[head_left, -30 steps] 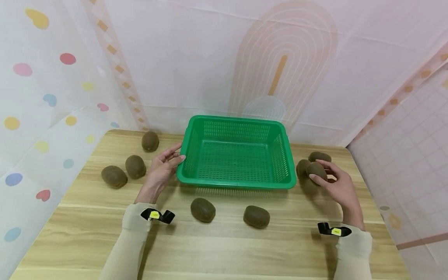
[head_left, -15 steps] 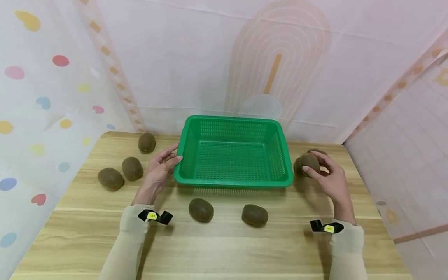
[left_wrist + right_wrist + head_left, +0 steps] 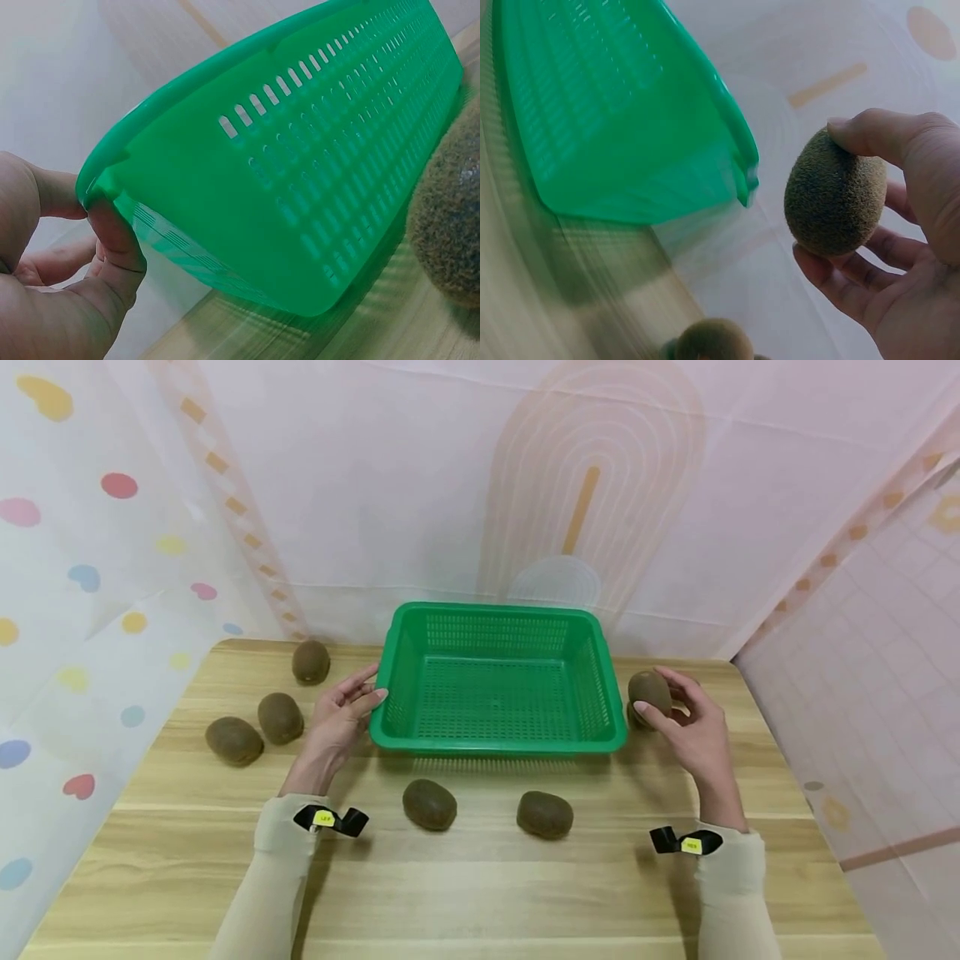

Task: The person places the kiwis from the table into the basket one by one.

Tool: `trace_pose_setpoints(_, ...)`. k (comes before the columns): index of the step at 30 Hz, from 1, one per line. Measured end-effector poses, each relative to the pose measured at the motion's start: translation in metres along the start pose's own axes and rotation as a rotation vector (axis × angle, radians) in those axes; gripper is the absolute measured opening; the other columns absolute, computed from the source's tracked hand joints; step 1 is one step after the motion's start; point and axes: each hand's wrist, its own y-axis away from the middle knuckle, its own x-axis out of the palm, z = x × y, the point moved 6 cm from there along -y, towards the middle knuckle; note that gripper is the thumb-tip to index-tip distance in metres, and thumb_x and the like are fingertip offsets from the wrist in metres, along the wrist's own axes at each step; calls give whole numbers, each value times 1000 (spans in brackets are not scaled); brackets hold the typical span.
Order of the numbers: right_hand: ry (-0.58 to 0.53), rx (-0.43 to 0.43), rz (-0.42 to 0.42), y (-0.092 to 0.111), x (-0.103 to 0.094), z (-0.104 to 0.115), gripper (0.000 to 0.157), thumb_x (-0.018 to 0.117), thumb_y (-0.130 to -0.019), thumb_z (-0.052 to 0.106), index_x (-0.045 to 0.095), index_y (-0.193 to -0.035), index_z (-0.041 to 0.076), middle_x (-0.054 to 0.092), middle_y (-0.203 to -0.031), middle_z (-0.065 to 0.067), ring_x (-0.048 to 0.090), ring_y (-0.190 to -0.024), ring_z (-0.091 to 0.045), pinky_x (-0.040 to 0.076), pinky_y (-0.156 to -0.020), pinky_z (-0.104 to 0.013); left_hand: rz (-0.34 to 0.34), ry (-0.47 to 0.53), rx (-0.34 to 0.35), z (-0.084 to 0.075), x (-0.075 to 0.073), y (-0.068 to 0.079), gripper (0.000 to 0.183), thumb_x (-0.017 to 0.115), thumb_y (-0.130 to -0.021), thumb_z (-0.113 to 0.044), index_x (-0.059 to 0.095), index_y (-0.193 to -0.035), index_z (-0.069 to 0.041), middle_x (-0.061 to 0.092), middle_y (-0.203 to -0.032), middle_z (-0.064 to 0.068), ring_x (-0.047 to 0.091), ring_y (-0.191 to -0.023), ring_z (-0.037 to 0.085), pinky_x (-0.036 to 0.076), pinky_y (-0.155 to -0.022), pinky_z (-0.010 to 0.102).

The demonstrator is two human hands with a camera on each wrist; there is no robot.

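Held kiwi (image 3: 649, 691) has moved nearer the basket (image 3: 495, 747), above the tabletop (image 3: 472, 902), just beside the basket's right end; it looks brown, fuzzy, egg-shaped. Right hand (image 3: 699, 728): grip pinching the kiwi; left hand (image 3: 335, 723): pinching the basket's left rim.

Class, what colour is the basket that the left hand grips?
Green: the basket shows best in the head view.
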Motion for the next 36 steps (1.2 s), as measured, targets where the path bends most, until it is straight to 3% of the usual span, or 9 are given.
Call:
trace_pose_setpoints(15,-27,-52,36,1,21,21,52,73,-81,9,56,-131,9,57,-123,-9,54,-104,-14,47,-79,-20,-9,19,-9,3,2,-1,64,70,-84,-9,42,-142,-9,52,-95,1,58,-75,5,54,-64,19)
trace_pose_setpoints(20,-55,-105,75,-2,31,28,52,73,-81,6,55,-131,8,58,-122,-14,55,-105,-19,48,-82,-22,-7,22,-10,2,2,0,64,70,-85,-9,42,-142,-9,53,-96,1,59,-77,6,55,-64,19)
trace_pose_setpoints(27,-36,-149,139,-5,46,36,52,73,-81,7,56,-130,13,57,-127,-8,54,-108,-20,49,-81,-27,-22,27,-1,0,2,1,63,70,-85,-9,42,-142,-8,56,-93,0,60,-78,7,55,-67,20)
trace_pose_setpoints(33,-17,-206,179,-5,56,41,52,73,-80,4,56,-129,9,57,-126,-11,54,-108,-24,50,-82,-28,-38,37,5,1,2,-1,63,70,-84,-8,43,-142,-8,59,-90,-1,62,-76,7,55,-66,19)
trace_pose_setpoints(36,-10,-213,195,-3,58,41,51,72,-81,3,56,-129,8,57,-125,-12,54,-108,-28,50,-87,-37,-42,31,6,1,3,0,63,70,-84,-8,43,-141,-9,60,-89,-1,62,-75,7,55,-65,20)
